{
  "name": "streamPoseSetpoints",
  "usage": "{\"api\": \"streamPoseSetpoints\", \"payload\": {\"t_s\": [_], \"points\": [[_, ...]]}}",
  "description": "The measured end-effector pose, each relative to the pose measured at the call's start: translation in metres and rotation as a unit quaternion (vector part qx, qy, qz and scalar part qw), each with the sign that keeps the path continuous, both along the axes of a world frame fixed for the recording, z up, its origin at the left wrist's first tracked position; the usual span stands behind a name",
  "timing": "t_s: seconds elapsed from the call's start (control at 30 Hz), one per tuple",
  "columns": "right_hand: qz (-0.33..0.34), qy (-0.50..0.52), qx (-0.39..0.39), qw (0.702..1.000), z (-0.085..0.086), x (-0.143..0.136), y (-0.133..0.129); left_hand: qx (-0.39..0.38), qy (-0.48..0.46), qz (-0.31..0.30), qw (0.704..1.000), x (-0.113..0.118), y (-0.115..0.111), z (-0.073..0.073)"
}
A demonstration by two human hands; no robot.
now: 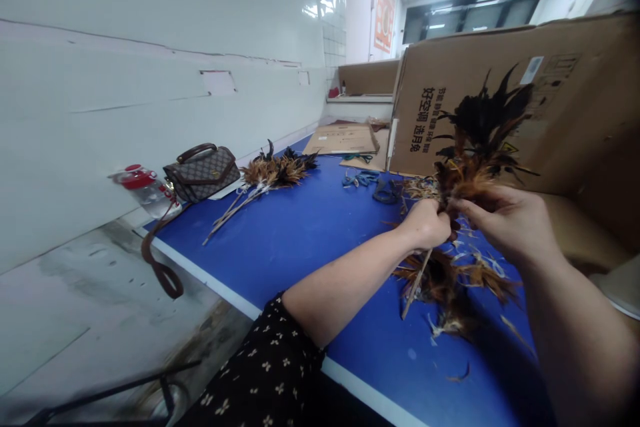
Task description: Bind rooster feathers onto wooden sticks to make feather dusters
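Note:
My left hand (426,224) is closed around the stick of a feather duster (487,120), whose black and brown plumes rise above it. Below the fist the thin wooden stick (416,285) slants down toward the table. My right hand (510,220) pinches brown feathers at the base of the plumes, close against the left hand; its fingertips are partly buried in them. Loose brown feathers (440,277) lie on the blue table (300,240) under both hands. Farther left rest several feather dusters (277,170) with bare sticks pointing toward me.
A brown handbag (203,173) and a red-lidded bottle (145,190) stand at the left end. Blue scissors (361,178) and a dark roll-like object (386,191) lie near the middle. A big cardboard box (565,100) walls off the right; flat cardboard (343,139) lies at the back.

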State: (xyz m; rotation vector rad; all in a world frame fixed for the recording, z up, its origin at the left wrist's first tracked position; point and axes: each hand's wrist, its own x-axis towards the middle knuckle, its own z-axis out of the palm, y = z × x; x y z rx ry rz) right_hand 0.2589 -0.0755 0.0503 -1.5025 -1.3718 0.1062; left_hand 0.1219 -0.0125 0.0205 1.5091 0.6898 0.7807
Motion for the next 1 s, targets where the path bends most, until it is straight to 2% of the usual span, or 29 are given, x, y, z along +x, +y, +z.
{"api": "streamPoseSetpoints", "payload": {"t_s": [0.13,0.27,0.5,0.7,0.9,1.0], "points": [[-0.053,0.009,0.011,0.998,-0.003,0.006,0.002,0.016,0.029,-0.018,0.999,0.006,0.002,-0.006],[-0.078,0.000,0.000,0.997,-0.004,0.008,0.003,0.003,0.024,-0.021,0.999,0.006,0.001,-0.006],[-0.067,0.011,-0.045,0.997,0.003,0.005,-0.006,-0.022,0.003,-0.036,0.999,0.010,0.005,-0.011],[-0.087,0.002,-0.073,0.993,0.003,0.000,-0.003,0.034,0.045,-0.015,0.998,0.013,0.010,-0.018],[-0.051,-0.006,-0.087,0.995,-0.002,-0.002,0.002,0.056,0.049,0.010,0.997,0.008,0.009,-0.014],[-0.054,-0.033,-0.086,0.994,-0.002,-0.006,0.004,0.031,0.027,0.005,0.999,0.006,0.008,-0.011]]}}
